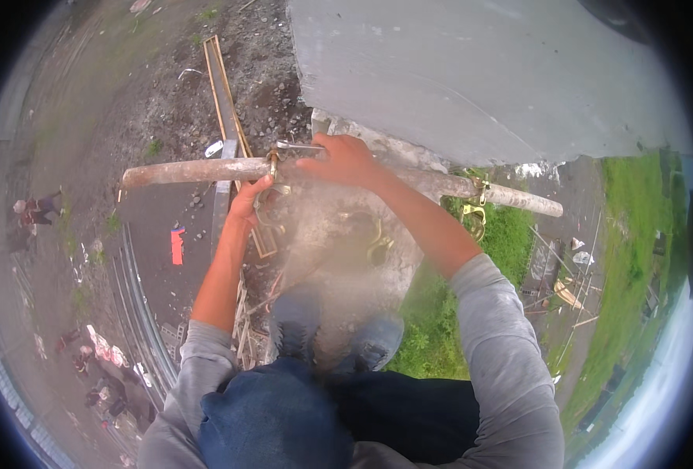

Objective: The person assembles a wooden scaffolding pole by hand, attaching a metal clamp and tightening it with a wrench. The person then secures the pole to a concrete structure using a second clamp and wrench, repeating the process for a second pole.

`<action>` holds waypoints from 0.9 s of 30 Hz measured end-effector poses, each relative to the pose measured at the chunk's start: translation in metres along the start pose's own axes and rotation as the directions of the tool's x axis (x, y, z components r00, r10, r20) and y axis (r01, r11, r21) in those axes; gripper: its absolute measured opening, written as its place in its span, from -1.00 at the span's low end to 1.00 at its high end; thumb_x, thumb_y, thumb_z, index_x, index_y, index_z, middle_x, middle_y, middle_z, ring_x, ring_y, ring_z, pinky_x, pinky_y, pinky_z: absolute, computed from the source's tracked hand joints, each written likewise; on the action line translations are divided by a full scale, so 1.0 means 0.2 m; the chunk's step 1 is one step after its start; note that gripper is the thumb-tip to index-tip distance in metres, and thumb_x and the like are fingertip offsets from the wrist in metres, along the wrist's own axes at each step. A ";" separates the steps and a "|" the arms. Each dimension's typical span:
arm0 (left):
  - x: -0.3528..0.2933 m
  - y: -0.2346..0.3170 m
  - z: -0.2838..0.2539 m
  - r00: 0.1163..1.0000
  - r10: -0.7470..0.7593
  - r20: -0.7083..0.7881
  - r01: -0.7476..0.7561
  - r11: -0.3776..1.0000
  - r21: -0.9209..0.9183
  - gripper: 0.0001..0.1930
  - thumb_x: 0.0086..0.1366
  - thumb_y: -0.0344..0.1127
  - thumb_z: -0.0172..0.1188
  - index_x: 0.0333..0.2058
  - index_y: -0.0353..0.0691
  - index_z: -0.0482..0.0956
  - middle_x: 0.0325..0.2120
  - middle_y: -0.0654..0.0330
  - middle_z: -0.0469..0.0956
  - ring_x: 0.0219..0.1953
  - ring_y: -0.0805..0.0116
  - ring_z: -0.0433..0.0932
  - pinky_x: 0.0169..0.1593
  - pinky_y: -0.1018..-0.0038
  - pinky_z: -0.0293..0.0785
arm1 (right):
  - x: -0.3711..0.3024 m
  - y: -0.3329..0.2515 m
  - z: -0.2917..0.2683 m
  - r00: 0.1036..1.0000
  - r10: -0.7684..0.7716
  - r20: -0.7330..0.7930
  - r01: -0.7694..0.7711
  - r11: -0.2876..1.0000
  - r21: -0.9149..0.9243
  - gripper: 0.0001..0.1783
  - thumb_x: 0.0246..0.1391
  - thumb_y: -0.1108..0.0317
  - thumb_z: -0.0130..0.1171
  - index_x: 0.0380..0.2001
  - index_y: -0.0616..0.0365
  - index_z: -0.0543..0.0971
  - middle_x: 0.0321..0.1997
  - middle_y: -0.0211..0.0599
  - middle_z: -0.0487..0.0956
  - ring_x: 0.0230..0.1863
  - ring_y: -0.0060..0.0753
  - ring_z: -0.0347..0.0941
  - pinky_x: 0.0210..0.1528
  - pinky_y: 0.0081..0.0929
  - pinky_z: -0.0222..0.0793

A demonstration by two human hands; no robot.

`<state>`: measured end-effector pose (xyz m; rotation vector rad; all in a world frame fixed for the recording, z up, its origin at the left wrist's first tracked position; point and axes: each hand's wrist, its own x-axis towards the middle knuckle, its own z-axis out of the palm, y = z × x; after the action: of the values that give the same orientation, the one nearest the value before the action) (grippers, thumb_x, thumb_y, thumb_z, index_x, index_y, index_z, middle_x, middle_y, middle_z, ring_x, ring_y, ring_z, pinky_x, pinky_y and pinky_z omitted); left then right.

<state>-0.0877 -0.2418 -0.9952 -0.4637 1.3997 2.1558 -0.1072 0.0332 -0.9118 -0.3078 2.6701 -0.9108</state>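
A rusty scaffold pipe (198,171) lies crosswise in front of me, with a brass-coloured scaffold clamp (274,166) around it left of centre. Just below that clamp, my left hand (248,200) is closed on its lower side, thumb against the metal; the other fingers are partly hidden. My right hand (345,161) reaches over the pipe and grips a silver wrench (299,145), whose head meets the top of the clamp. A second clamp (474,209) hangs on the pipe's right part. More clamp metal (378,244) shows on the concrete below, blurred by a haze over the middle.
I stand high on a narrow concrete ledge (397,270), my shoes (293,324) on it. A grey concrete slab (472,70) fills the far right. Far below are dirt ground, wooden boards (223,94), long metal pipes (139,301), green grass (436,336) and several people (37,209).
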 end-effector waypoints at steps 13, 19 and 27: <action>0.00 0.02 0.01 0.997 -0.079 0.011 0.080 0.997 -0.012 -0.44 0.18 -0.12 0.50 0.08 -0.19 0.50 -0.19 0.23 0.64 -0.28 0.42 0.66 -0.32 0.54 0.65 | -0.06 -0.01 0.06 0.990 -0.140 0.014 0.139 0.954 -0.266 -0.16 -0.12 -0.18 0.50 0.04 0.13 0.37 -0.03 -0.14 0.47 0.07 -0.06 0.47 0.04 -0.13 0.48; -0.03 0.09 0.08 0.989 -0.149 -0.010 0.148 0.988 -0.050 -0.56 0.25 -0.10 0.45 -0.01 -0.17 0.55 -0.23 0.22 0.66 -0.24 0.37 0.68 -0.24 0.44 0.68 | -0.09 -0.04 0.11 0.976 -0.182 -0.120 0.116 0.900 -0.420 -0.16 -0.10 -0.17 0.49 0.03 0.20 0.37 0.00 -0.06 0.49 0.09 -0.04 0.47 0.05 -0.19 0.48; -0.03 0.11 0.08 0.967 -0.252 0.048 0.256 0.957 -0.139 -0.65 0.27 -0.22 0.42 -0.06 -0.23 0.57 -0.18 0.13 0.67 -0.16 0.25 0.68 -0.32 0.50 0.64 | -0.05 -0.07 0.12 0.999 -0.028 -0.033 0.013 0.915 -0.404 -0.10 -0.08 -0.34 0.41 -0.05 0.29 0.42 -0.12 0.00 0.60 -0.03 0.02 0.60 0.01 -0.19 0.52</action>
<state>-0.0962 -0.2351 -0.9702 -0.6271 1.1058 2.0505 -0.0882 0.0113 -0.9200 -0.4122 2.8799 -0.3596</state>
